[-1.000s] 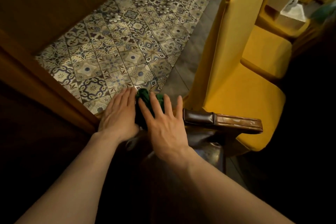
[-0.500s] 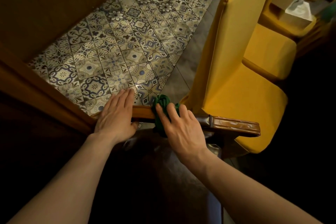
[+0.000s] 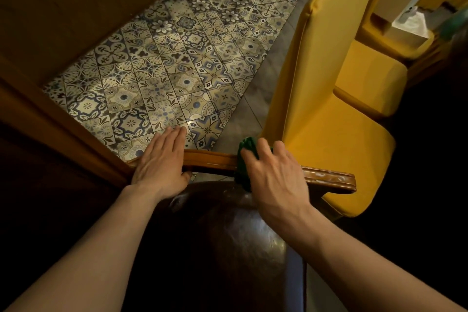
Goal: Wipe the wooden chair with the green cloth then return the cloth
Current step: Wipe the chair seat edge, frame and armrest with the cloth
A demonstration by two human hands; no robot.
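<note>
Wooden chair (image 3: 210,162) fills the near middle of the view, seen from above and behind: its curved top rail runs left to right, and the dark, glossy padded back (image 3: 243,230) drops away toward the near edge. On the right, just beyond the rail's right end, stands a yellow chair (image 3: 329,119) with a tall back and a flat seat; a second yellow seat (image 3: 367,78) sits farther off behind it. A patterned tiled floor (image 3: 177,58) spreads across the far left and middle, bordered by plain grey floor (image 3: 255,109) next to the yellow chair. Brown wood panelling (image 3: 50,7) takes up the far left corner. At the far right, a pale box (image 3: 410,25) rests on a yellow surface; what it is cannot be made out.

Both forearms reach in from the near edge. The left hand (image 3: 162,162) lies flat on the left part of the top rail, fingers straight and together, thumb tucked under the near edge of the rail. The right hand (image 3: 276,175) is curled over the green cloth (image 3: 244,157), pressing it onto the rail to the right of the middle; the cloth is bunched, wrapped over the rail, and shows at the fingertips and below the hand's left side. A bare stretch of rail separates the two hands.
</note>
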